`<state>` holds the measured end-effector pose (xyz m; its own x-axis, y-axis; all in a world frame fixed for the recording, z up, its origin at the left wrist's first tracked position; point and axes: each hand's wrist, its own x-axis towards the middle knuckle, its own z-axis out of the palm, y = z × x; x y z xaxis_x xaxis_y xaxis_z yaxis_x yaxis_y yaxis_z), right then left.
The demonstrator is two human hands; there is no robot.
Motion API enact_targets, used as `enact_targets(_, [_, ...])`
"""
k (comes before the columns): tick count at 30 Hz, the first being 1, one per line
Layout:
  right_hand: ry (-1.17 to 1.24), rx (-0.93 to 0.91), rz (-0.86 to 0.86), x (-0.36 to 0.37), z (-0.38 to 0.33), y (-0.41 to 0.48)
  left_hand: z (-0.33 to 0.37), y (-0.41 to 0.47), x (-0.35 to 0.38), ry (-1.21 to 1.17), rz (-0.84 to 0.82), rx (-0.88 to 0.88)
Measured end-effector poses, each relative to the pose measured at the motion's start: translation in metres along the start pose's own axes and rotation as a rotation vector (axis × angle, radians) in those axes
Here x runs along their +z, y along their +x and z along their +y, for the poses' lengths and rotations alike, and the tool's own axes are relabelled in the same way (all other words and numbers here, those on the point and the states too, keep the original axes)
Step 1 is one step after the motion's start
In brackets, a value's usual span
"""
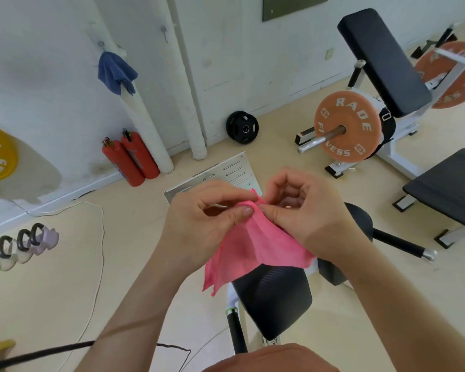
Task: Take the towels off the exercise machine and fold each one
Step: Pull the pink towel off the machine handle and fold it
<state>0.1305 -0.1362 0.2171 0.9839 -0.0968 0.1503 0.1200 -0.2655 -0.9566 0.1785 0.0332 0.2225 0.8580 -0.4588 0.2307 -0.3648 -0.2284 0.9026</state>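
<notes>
Both hands' grip pinches pink towel (255, 248) top.

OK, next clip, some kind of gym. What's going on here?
A person is folding a pink towel in mid-air with both bare hands. The left hand and right hand pinch its top edge together, and the rest hangs down in layers above the black padded seat of an exercise machine. The fold looks partly done. A blue cloth hangs from a wall hook at the upper left.
</notes>
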Motion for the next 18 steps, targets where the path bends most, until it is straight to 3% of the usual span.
enact_targets(3, [-0.092,-0.07,-0.067,-0.005,-0.009,-0.001,0.004,0.003,-0.003,-0.092,-0.052,-0.143])
enact_targets(6, [-0.192,-0.112,-0.155,-0.011,-0.019,0.001,0.007,0.005,-0.007,-0.01,-0.153,-0.131])
enact_targets(9, [-0.286,-0.124,-0.237,-0.02,-0.028,0.004,0.009,0.005,-0.008,0.035,-0.043,-0.084])
enact_targets(14, [-0.78,-0.059,-0.533,-0.052,-0.033,0.016,0.005,0.004,-0.015,0.083,0.08,-0.037])
enact_targets(18, [-0.841,0.078,-0.723,-0.066,-0.031,0.021,0.005,0.002,-0.023,0.109,0.12,-0.007])
